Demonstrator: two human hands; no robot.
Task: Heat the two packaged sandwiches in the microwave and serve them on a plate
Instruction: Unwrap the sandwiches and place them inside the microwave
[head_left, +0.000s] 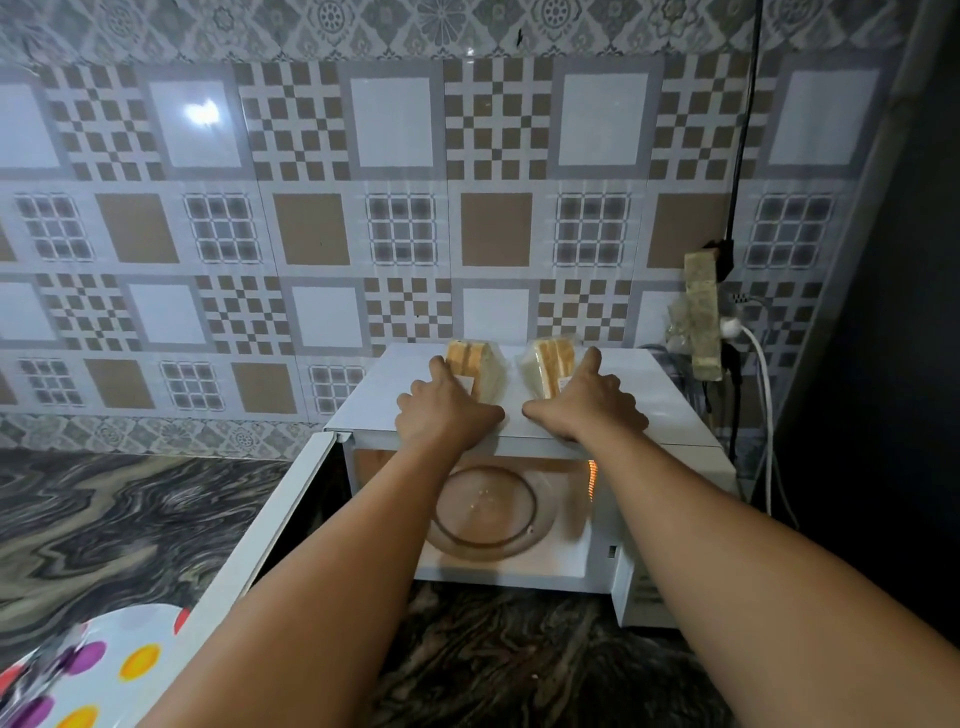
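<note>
So your left hand (444, 410) is wrapped around the left sandwich (475, 371) and your right hand (587, 402) grips the right sandwich (545, 364), both packs sitting on top of the microwave (670, 410). Door (270, 530) hangs open, dotted plate (111, 670) on the desk (104, 519).

dark marbled countertop (104, 519) — a white microwave (675, 415) stands at its back right by the tiled wall, and a polka-dot plate (104, 670) sits at the front left edge.
</note>
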